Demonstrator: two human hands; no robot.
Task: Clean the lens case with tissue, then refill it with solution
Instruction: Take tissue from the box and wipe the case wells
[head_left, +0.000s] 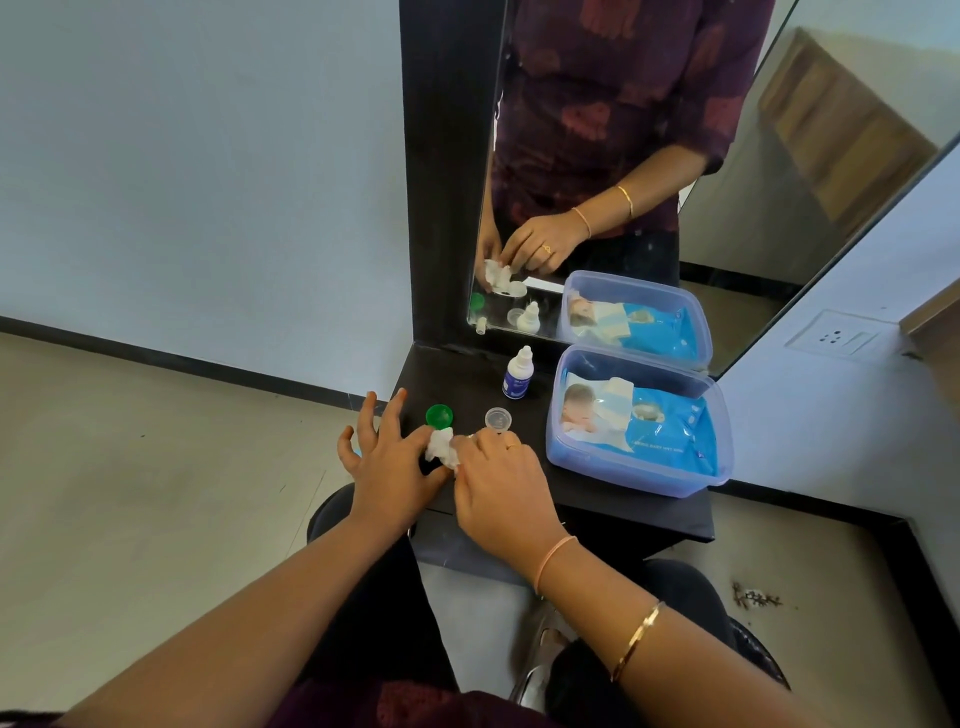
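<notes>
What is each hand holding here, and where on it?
The right hand pinches the crumpled tissue at its near end with the fingertips. The left hand touches its left side; what lies underneath is hidden.

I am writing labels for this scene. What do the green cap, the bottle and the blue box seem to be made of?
Green cap: probably hard plastic, glossy, with a highlight on top.
Bottle: seemingly white opaque plastic with a printed blue label.
Blue box: translucent plastic, since the wipes pack shows through its walls.
</notes>
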